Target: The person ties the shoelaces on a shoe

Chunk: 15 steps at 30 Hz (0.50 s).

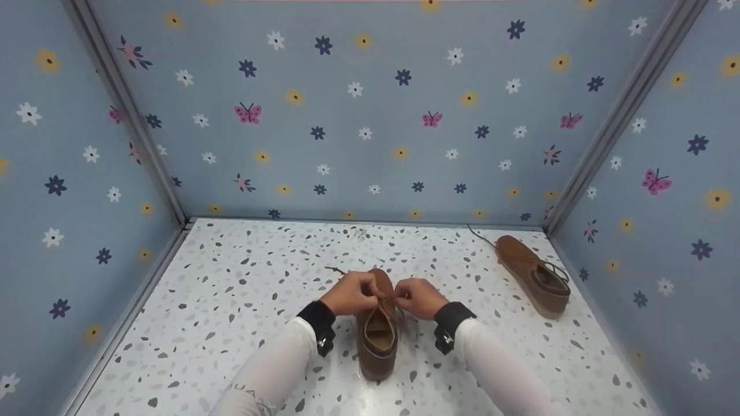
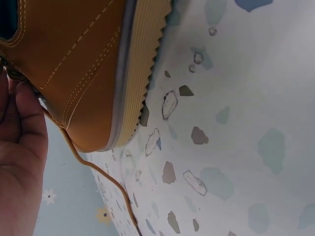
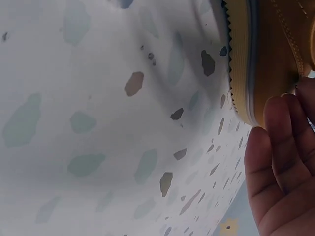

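Observation:
A brown lace-up shoe (image 1: pixel 377 364) stands on the speckled floor between both hands, toe pointing away. My left hand (image 1: pixel 351 293) pinches the shoelace at the lacing on the shoe's left side. From there a loose brown lace (image 2: pixel 106 174) trails down past the toe in the left wrist view. Opposite it, my right hand (image 1: pixel 421 297) has its thumb and fingers brought together on the lace at the right side of the lacing. In the right wrist view its curled fingers (image 3: pixel 278 123) lie against the shoe's side, hiding the pinched bit of lace.
A second brown shoe (image 1: pixel 523 268) stands at the right near the wall, a lace stretched out beyond its toe. Blue flowered panels (image 1: pixel 370 115) enclose the white speckled floor (image 1: pixel 243 271) at the back and both sides.

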### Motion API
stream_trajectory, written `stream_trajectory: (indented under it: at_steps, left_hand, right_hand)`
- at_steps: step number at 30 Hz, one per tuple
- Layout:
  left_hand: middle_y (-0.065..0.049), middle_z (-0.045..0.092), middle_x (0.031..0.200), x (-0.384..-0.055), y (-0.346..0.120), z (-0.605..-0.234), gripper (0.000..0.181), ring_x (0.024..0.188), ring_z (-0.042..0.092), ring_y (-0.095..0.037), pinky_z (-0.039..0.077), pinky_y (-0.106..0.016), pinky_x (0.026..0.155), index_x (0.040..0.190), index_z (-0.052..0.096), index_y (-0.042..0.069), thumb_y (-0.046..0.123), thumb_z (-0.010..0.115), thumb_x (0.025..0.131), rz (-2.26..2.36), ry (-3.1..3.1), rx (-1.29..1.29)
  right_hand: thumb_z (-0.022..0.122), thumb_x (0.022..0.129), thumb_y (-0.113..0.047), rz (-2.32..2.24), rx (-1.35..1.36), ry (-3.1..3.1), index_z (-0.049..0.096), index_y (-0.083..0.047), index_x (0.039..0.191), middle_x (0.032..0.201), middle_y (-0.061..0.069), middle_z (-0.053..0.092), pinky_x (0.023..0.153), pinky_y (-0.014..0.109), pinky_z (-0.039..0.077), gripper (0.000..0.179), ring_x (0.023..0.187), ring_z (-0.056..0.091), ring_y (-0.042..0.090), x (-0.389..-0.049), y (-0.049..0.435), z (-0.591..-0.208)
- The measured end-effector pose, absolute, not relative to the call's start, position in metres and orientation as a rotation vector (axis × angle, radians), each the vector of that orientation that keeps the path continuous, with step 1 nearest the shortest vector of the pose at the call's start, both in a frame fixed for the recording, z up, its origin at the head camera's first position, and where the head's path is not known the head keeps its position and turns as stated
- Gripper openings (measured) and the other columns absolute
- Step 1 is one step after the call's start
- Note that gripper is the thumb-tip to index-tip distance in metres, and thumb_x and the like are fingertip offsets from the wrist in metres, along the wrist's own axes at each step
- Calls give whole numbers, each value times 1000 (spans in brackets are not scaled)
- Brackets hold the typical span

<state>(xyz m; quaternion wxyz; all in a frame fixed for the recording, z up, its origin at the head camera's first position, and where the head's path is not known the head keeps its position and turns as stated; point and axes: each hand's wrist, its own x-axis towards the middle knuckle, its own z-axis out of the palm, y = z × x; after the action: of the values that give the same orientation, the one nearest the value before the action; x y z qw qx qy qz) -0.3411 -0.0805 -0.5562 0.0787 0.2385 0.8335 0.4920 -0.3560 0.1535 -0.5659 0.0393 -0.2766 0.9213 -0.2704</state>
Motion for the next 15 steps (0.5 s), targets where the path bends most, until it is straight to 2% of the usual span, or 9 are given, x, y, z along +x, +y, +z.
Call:
stream_trajectory:
  at_steps: [7, 12, 15]
  left_hand:
    - [-5, 78, 99, -341, -80, -558, 10, 81, 63, -8, 52, -24, 71, 84, 69, 8, -1, 69, 80, 1478, 2493, 697]
    - [-4, 76, 97, -340, -80, -557, 9, 79, 62, -8, 52, -24, 71, 86, 70, 8, 0, 70, 81, 1479, 2497, 681]
    - [-4, 77, 96, -340, -80, -556, 9, 77, 62, -7, 52, -24, 68, 86, 71, 8, 0, 69, 82, 1499, 2484, 686]
  right_hand:
    - [67, 88, -4, -832, -731, 2874, 63, -14, 83, 79, -3, 65, 65, 27, 49, 12, 71, 57, 9, -358, 166, -562]
    - [68, 86, -3, -926, -641, 2889, 62, -14, 82, 76, -3, 65, 63, 26, 49, 13, 68, 57, 9, -360, 175, -558]
    - [68, 87, -1, -980, -640, 2887, 65, -12, 93, 77, -2, 66, 63, 27, 50, 13, 66, 59, 8, -360, 179, -555]
